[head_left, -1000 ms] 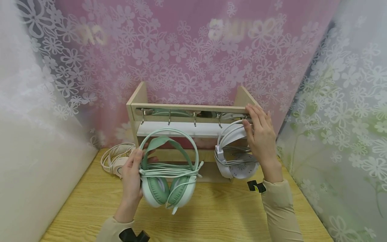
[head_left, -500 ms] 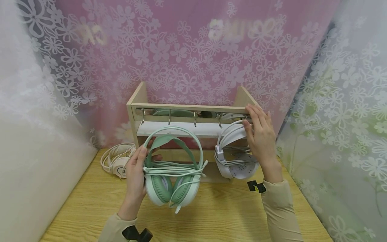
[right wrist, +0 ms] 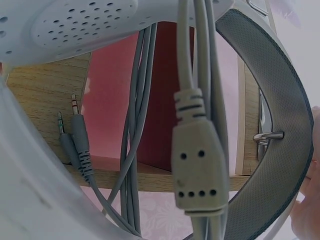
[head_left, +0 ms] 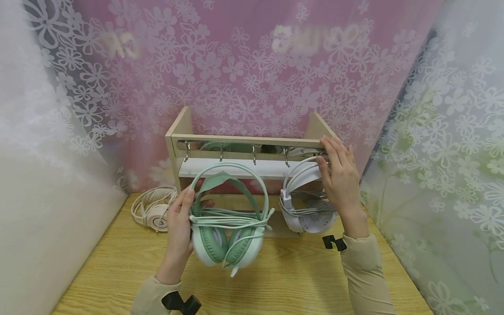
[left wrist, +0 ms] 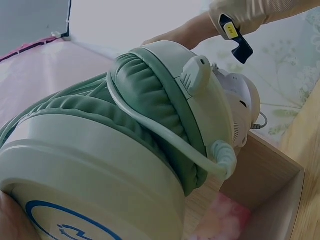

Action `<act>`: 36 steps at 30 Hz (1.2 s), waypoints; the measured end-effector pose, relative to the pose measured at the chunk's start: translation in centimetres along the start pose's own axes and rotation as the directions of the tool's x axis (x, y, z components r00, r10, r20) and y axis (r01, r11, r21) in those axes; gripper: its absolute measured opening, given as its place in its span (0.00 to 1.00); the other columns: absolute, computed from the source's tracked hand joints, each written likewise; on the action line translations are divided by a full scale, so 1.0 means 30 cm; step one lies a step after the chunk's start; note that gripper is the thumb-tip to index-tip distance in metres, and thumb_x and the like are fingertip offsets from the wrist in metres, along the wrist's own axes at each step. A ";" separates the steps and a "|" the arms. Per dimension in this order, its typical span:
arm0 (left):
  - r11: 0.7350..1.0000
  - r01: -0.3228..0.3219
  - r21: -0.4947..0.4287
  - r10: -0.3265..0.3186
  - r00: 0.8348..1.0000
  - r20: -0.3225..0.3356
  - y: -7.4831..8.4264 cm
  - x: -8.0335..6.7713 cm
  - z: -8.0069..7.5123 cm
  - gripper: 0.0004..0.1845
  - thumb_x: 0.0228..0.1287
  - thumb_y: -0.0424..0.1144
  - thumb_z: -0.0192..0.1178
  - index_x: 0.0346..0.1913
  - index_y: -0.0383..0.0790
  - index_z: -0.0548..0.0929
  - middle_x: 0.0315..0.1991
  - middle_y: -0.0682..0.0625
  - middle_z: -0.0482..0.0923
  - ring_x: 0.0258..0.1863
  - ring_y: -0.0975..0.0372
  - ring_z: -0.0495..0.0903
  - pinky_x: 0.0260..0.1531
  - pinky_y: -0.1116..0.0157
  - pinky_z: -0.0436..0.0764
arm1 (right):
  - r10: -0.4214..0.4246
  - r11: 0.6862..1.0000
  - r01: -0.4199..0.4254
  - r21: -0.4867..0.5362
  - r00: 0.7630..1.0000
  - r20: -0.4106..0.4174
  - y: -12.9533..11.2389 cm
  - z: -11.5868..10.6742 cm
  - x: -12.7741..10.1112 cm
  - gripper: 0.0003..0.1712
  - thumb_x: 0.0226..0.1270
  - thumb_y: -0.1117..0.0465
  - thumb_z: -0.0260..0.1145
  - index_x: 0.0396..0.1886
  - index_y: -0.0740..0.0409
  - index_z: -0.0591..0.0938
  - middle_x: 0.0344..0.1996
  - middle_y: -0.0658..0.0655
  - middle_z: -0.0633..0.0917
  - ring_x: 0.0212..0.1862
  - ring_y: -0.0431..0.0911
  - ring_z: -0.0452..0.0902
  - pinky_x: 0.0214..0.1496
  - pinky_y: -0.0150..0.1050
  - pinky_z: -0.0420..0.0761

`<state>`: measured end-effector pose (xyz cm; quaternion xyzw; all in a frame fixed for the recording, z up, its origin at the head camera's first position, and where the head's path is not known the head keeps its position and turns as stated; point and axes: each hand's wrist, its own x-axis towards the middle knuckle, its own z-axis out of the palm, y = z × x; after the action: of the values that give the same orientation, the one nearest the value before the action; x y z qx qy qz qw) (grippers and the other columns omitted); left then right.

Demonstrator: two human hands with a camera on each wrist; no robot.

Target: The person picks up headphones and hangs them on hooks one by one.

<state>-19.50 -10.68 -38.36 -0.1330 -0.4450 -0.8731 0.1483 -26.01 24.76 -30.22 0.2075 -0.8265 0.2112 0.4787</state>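
My left hand grips a mint-green and white headset by its left side, in front of the rack and above the table. The headset's cable is wound around it, and its green ear pads fill the left wrist view. On the top right of the wooden rack rests my right hand, fingers extended over the rail and thumb lower, near the headband. Just below hangs a white headset; the right wrist view shows its headband padding over a metal hook.
Several metal hooks line the rack's front, above a white shelf. A beige headset marked 3 lies on the wooden table at left. Two audio plugs dangle from the white headset's cable. Flowered curtains surround the table.
My left hand has carried the mint-green headset a little to the right, uncovering more of the beige headset. My right hand has stayed on the rack.
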 end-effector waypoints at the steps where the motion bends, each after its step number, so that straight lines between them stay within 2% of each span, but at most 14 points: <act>1: 1.000 -0.002 0.000 0.002 1.000 0.002 0.000 0.001 0.003 0.26 0.81 0.41 0.50 0.69 0.22 0.68 0.46 0.44 0.84 0.36 0.56 0.89 0.39 0.58 0.90 | 0.000 1.000 0.000 0.002 1.000 0.000 0.000 0.000 0.000 0.33 0.83 0.41 0.48 0.71 0.59 0.75 0.69 0.60 0.76 0.73 0.57 0.65 0.81 0.60 0.51; 13: 1.000 0.006 0.020 -0.006 1.000 0.000 -0.001 0.004 0.026 0.23 0.81 0.42 0.51 0.67 0.27 0.73 0.46 0.48 0.86 0.37 0.57 0.89 0.39 0.59 0.90 | 0.006 1.000 -0.006 -0.011 1.000 0.012 0.001 0.001 0.000 0.35 0.82 0.39 0.45 0.70 0.60 0.75 0.68 0.61 0.76 0.74 0.57 0.65 0.81 0.58 0.49; 19: 0.999 0.014 0.041 -0.014 1.000 -0.003 -0.001 0.009 0.039 0.25 0.81 0.43 0.50 0.68 0.26 0.72 0.46 0.49 0.87 0.37 0.58 0.89 0.40 0.59 0.90 | 0.006 1.000 -0.006 -0.006 1.000 0.014 -0.004 -0.001 0.000 0.33 0.83 0.41 0.47 0.71 0.59 0.74 0.69 0.60 0.75 0.74 0.56 0.64 0.81 0.59 0.49; 24: 0.999 0.020 0.051 -0.019 1.000 -0.007 -0.002 0.011 0.051 0.26 0.81 0.44 0.51 0.68 0.26 0.71 0.46 0.49 0.87 0.37 0.58 0.89 0.40 0.58 0.90 | 0.007 1.000 -0.007 -0.011 1.000 0.015 -0.001 -0.001 -0.001 0.34 0.83 0.40 0.46 0.70 0.60 0.74 0.69 0.61 0.75 0.74 0.56 0.64 0.81 0.58 0.49; 36: 0.999 0.014 0.043 -0.015 1.000 0.021 -0.019 0.019 0.073 0.25 0.80 0.45 0.52 0.67 0.29 0.74 0.45 0.48 0.86 0.38 0.58 0.89 0.41 0.60 0.89 | 0.006 1.000 -0.006 -0.019 1.000 0.016 0.002 0.001 -0.001 0.35 0.82 0.39 0.46 0.70 0.61 0.75 0.68 0.62 0.76 0.74 0.56 0.65 0.81 0.59 0.50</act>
<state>-20.02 -8.65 -37.33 -0.1360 -0.4663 -0.8628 0.1401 -26.05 24.81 -30.25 0.2023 -0.8328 0.2032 0.4735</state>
